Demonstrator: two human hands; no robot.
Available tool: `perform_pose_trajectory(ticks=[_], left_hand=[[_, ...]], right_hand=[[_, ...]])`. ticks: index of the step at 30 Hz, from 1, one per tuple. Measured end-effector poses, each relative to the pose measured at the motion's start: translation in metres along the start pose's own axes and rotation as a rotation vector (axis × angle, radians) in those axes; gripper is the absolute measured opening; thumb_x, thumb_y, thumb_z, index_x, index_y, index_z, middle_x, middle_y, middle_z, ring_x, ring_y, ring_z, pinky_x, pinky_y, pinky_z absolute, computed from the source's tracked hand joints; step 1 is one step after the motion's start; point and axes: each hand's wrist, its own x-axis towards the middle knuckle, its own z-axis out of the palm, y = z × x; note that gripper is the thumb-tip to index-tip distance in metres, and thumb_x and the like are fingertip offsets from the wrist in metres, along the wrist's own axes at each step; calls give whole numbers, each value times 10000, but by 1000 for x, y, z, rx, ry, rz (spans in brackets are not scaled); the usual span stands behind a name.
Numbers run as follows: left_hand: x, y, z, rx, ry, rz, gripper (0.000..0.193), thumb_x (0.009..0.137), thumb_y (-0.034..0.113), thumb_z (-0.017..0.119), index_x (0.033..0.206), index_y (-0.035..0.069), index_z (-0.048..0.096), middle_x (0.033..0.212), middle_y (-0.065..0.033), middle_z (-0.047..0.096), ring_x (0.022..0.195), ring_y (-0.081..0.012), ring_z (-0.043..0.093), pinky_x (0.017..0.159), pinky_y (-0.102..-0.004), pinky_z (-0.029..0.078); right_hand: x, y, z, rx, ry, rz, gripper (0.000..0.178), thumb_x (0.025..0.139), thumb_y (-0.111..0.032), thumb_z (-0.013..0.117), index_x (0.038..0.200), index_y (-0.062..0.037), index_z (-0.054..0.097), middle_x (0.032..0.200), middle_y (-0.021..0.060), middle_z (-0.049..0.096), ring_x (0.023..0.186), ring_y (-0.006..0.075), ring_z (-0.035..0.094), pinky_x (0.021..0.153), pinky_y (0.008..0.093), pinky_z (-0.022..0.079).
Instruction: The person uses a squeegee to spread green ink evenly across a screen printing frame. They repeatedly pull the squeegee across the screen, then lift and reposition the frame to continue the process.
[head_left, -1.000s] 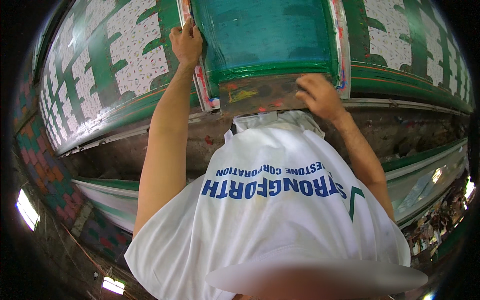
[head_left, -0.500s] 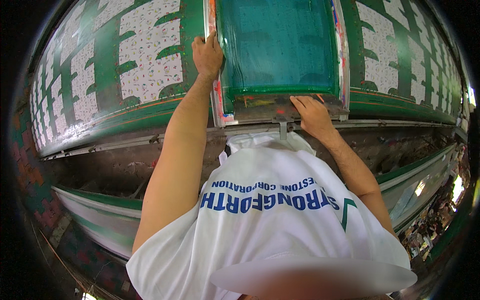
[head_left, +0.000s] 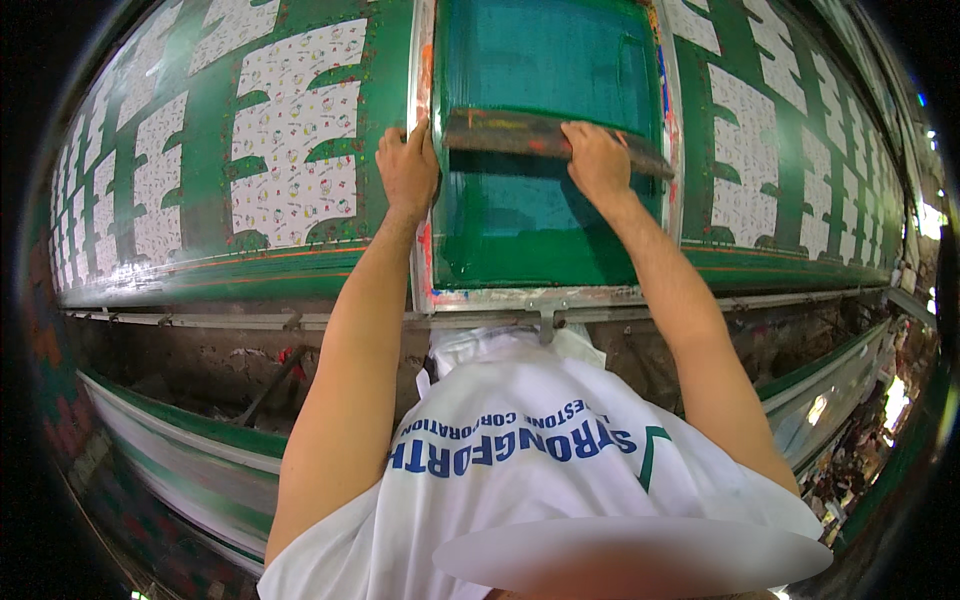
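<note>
The squeegee [head_left: 500, 132], a long dark bar smeared with yellow and red, lies across the mesh [head_left: 540, 65] of the screen [head_left: 424, 265] at the upper centre of the view. It slants a little, its right end lower than its left, and that right end reaches the screen's right rail.

The right hand [head_left: 600, 165] is on the squeegee right of its middle. Its grip is closed on the bar, with fingers bent over the upper edge. The left hand [head_left: 408, 170] rests at the screen's left rail, left of the squeegee's left end and just beside it, one finger pointing up along the rail. Whether that grip pinches the rail or only presses on it, I cannot tell.

The mesh is teal above the squeegee, darker just below it, and bright green along its lower edge. The rails carry orange, red and blue smears. A small metal bracket [head_left: 547, 325] sits under the lower rail, near the centre of the view.

The screen lies on a green surface [head_left: 205, 170]. White panels [head_left: 300, 150] with small coloured figures fill its upper left, and more of them show at the upper right. A metal rail [head_left: 240, 322] runs along the surface's near edge. The person's white shirt [head_left: 520, 400] fills the lower centre, and another long surface [head_left: 190, 470] shows at lower left.
</note>
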Motion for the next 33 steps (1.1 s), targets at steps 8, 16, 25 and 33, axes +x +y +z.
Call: perform_pose_trajectory(ticks=[8,16,25,33], left_hand=[[0,3,-1,-1,26,25,298,997,196,671,1283,173,750,1054,-126,623,1001,-317,604,866,-448,477],[0,5,-1,59,21,42,310,992,178,680,1294,177,748,1038,-115,616,975,-307,604,855,-446,483],[1,8,-4,102,24,58,343,981,167,690,1321,188,728,1033,-113,615,971,-304,604,849,-443,483],[0,7,-3,126,23,58,364,964,159,689,1324,192,728,1003,-116,608,951,-305,604,820,-443,483]], right_hand=[[175,77,22,2,2,-11,209,867,-138,711,1063,-133,785,1008,123,764,959,361,755,805,546,618],[244,105,16,-84,-50,-49,226,851,-183,757,1060,-99,782,1034,173,775,973,397,759,840,521,629],[224,101,3,3,-104,-68,291,857,-168,715,1138,-166,790,1079,178,770,996,404,750,855,532,619],[282,157,5,-59,81,-203,209,792,-164,673,905,-40,798,921,257,747,926,449,727,832,558,583]])
